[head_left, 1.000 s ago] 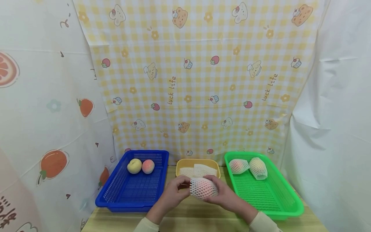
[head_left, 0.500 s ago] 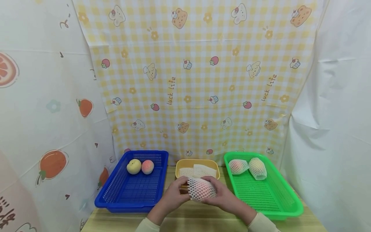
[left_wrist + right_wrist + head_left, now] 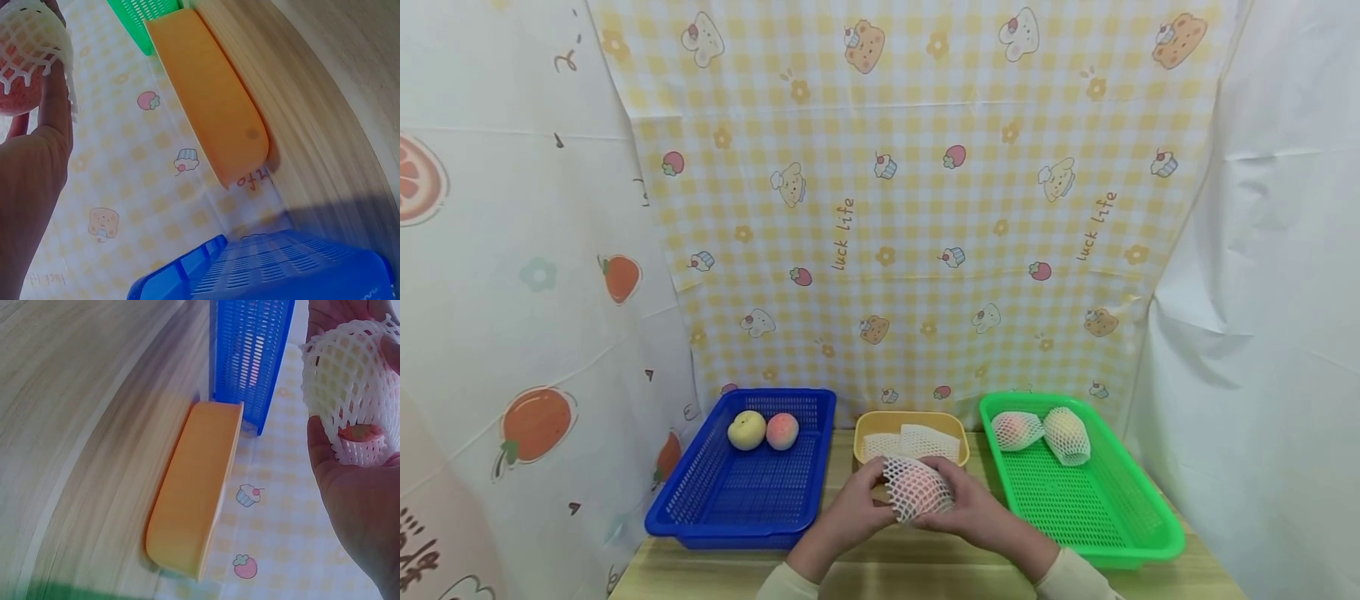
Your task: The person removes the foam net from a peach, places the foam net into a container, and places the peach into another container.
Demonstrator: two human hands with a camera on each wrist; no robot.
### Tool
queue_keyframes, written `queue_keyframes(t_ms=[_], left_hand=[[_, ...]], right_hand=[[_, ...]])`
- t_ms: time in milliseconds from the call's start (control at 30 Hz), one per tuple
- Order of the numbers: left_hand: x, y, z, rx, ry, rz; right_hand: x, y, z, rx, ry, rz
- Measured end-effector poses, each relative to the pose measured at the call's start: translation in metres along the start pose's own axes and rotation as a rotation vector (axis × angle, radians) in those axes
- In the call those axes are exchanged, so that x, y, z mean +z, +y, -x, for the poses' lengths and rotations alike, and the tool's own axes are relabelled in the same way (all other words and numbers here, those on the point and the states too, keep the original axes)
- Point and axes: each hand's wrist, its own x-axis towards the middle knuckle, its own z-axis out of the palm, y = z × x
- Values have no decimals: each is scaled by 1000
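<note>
In the head view a pink peach (image 3: 921, 487) sits inside a white foam net sleeve (image 3: 897, 482), held above the near part of the table. My right hand (image 3: 968, 510) grips the covered peach from the right, thumb below and fingers above. On the other side, my left hand (image 3: 859, 508) pinches the sleeve's open edge. The left wrist view shows fingers (image 3: 55, 94) against the net's edge, with pink skin of the peach (image 3: 15, 103) bare below it. From the right wrist, the net (image 3: 344, 375) wraps a pale yellow side of the fruit.
A blue basket (image 3: 752, 500) on the left holds a yellow peach (image 3: 747, 431) and a pink peach (image 3: 782, 432). Behind the hands, a yellow-orange tub (image 3: 912, 417) contains foam nets (image 3: 931, 442). The green basket (image 3: 1075, 508) on the right carries two netted peaches (image 3: 1067, 435).
Both hands have shifted slightly left and down with the netted peach. The sleeve's open end has turned a little, and the left fingers have moved along its edge.
</note>
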Motion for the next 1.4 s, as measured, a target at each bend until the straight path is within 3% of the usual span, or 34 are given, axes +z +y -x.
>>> queue_keyframes(t_ms=[300, 600, 1133, 1300, 1400], left_hand=[[4, -2, 0, -9, 8, 45], [-2, -1, 0, -7, 19, 41], [-10, 3, 2, 2, 17, 34], [-12, 3, 2, 4, 16, 52], [-12, 2, 2, 10, 11, 70]], right_hand=[[2, -4, 0, -20, -3, -22], [-3, -8, 3, -24, 64, 39], [-5, -6, 2, -124, 111, -74], [-4, -5, 1, -97, 163, -62], [-3, -5, 1, -62, 158, -120]])
